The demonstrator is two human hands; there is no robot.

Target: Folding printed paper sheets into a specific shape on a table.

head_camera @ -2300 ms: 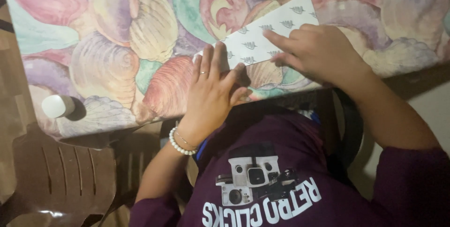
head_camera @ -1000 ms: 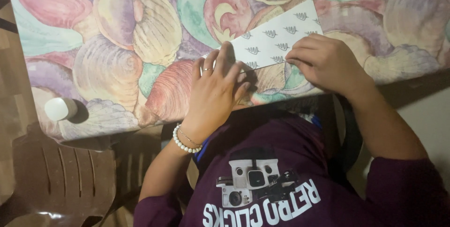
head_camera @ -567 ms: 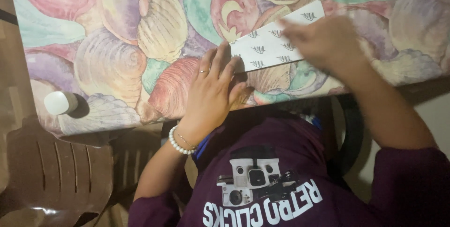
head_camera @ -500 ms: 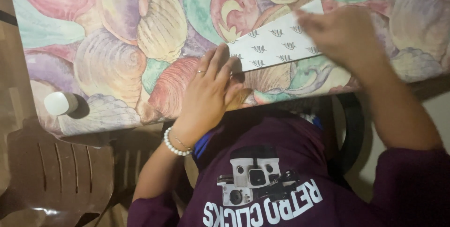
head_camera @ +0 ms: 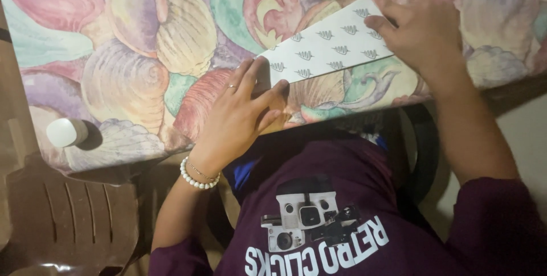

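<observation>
A small white cap-shaped object (head_camera: 66,132) sits near the tabletop's (head_camera: 114,42) left edge, above a brown plastic chair (head_camera: 62,219). The left hand (head_camera: 236,117) lies flat, its grip released, fingers spread and pressing the near end of a folded white paper strip (head_camera: 325,47) printed with small grey leaf marks. The strip runs slantwise up to the right hand (head_camera: 419,31), whose loosely curled grip presses its far end down. A shell-patterned cloth covers the tabletop.

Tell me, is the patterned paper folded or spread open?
Folded: the patterned paper lies as a narrow flat strip, left hand pressing one end, right hand the other.
</observation>
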